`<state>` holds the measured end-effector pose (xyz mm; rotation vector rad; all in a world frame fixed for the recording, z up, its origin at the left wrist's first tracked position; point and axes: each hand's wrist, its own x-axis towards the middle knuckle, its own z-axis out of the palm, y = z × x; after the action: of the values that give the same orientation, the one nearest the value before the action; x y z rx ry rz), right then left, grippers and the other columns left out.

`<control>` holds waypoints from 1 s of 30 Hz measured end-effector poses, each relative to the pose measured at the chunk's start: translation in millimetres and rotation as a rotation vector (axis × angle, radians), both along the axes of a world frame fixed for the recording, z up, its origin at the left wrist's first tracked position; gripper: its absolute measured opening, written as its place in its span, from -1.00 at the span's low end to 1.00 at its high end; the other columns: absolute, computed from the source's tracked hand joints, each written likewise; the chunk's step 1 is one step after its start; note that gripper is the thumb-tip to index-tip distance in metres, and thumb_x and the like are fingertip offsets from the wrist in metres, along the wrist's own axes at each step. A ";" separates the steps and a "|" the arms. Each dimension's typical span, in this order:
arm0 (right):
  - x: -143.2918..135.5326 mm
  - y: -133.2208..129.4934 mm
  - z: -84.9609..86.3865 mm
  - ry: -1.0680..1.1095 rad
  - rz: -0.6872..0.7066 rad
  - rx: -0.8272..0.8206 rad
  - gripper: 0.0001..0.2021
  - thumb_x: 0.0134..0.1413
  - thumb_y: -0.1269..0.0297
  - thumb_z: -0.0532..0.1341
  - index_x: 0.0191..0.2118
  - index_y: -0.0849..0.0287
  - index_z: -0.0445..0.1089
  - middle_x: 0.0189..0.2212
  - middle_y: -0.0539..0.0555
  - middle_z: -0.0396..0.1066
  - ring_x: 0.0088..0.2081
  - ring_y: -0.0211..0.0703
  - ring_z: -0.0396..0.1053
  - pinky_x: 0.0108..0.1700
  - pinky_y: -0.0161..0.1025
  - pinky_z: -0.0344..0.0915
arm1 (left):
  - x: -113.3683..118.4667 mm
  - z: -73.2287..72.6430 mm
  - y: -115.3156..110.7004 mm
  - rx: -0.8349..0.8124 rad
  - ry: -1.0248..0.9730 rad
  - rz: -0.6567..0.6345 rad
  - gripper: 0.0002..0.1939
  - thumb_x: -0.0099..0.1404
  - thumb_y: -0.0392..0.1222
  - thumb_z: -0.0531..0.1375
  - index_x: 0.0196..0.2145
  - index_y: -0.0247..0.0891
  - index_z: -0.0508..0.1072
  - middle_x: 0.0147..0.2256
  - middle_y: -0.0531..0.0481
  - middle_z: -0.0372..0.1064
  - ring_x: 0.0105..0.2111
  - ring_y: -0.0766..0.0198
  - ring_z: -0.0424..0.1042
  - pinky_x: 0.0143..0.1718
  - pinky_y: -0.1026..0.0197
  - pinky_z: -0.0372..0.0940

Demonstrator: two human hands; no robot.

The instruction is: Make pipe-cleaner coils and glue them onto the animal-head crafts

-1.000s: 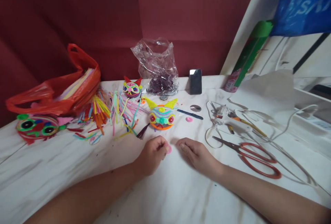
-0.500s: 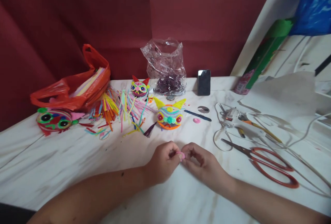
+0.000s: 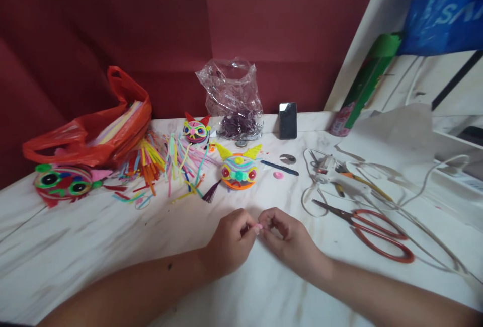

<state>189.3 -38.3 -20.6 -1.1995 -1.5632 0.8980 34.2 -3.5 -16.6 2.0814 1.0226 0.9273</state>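
Between the fingertips of both hands, over the marble table, is a small pink piece [image 3: 258,226], perhaps a fuzzy coil; fingers partly hide it. My left hand [image 3: 229,242] pinches it from the left, fingers curled in. From the right, my right hand [image 3: 292,244] pinches its other side with thumb and forefinger. Beyond the hands stands a striped, fuzzy animal head [image 3: 238,171] with yellow ears and red eyes. A pink disc [image 3: 278,175] lies to its right, just below a dark blue pen-like tool [image 3: 279,167].
Scissors [image 3: 372,229], a white glue gun [image 3: 335,173] and its cord lie at the right. Left are a red plastic bag [image 3: 88,133], loose coloured strips [image 3: 184,163] and another fuzzy head [image 3: 64,183]. A clear bag [image 3: 234,100] and a phone [image 3: 288,120] stand at the back.
The view has swung to the right, so the table things sit further left. Both hands stay together on the pink piece, which now shows narrower between the fingertips.
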 end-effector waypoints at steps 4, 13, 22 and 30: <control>0.1 -1.3 1.5 0.027 0.041 0.026 -0.98 -0.01 0.36 0.14 -0.38 0.14 0.26 -0.51 -0.03 0.28 -0.44 -0.28 0.24 -0.40 -0.35 0.23 | 0.5 5.2 -1.8 -0.036 -0.002 -0.017 -0.87 0.13 -0.26 0.12 -0.56 -0.27 0.33 -0.57 0.05 0.30 -0.54 0.37 0.24 -0.48 0.30 0.13; 4.3 11.7 2.1 0.270 -0.007 -0.084 -0.87 -0.07 0.34 0.22 -0.34 0.16 0.26 -0.51 -0.06 0.26 -0.47 -0.34 0.21 -0.43 -0.36 0.18 | 5.1 6.9 11.2 -0.478 -0.234 -0.126 -0.79 0.06 -0.22 0.19 -0.31 -0.28 0.30 -0.39 0.02 0.36 -0.44 0.37 0.31 -0.40 0.30 0.21; 2.0 13.6 0.2 0.286 0.033 -0.058 -0.86 -0.11 0.40 0.20 -0.34 0.16 0.25 -0.54 -0.10 0.22 -0.50 -0.36 0.18 -0.45 -0.37 0.13 | 4.2 11.7 11.1 -0.430 -0.099 -0.025 -0.81 0.12 -0.10 0.17 -0.48 -0.29 0.39 -0.64 0.14 0.19 -0.59 0.42 0.18 -0.54 0.35 0.10; -0.7 9.5 -0.7 0.204 0.027 0.029 -0.86 -0.11 0.47 0.15 -0.35 0.15 0.24 -0.51 -0.08 0.22 -0.48 -0.35 0.18 -0.41 -0.34 0.16 | 2.8 11.7 10.8 -0.262 -0.051 -0.021 -0.84 0.12 -0.12 0.17 -0.49 -0.27 0.39 -0.50 0.06 0.34 -0.44 0.33 0.30 -0.39 0.31 0.18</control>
<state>188.6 -28.8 -21.2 -1.0334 -1.4263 0.9803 37.0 7.3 -4.9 1.8392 1.0339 0.7859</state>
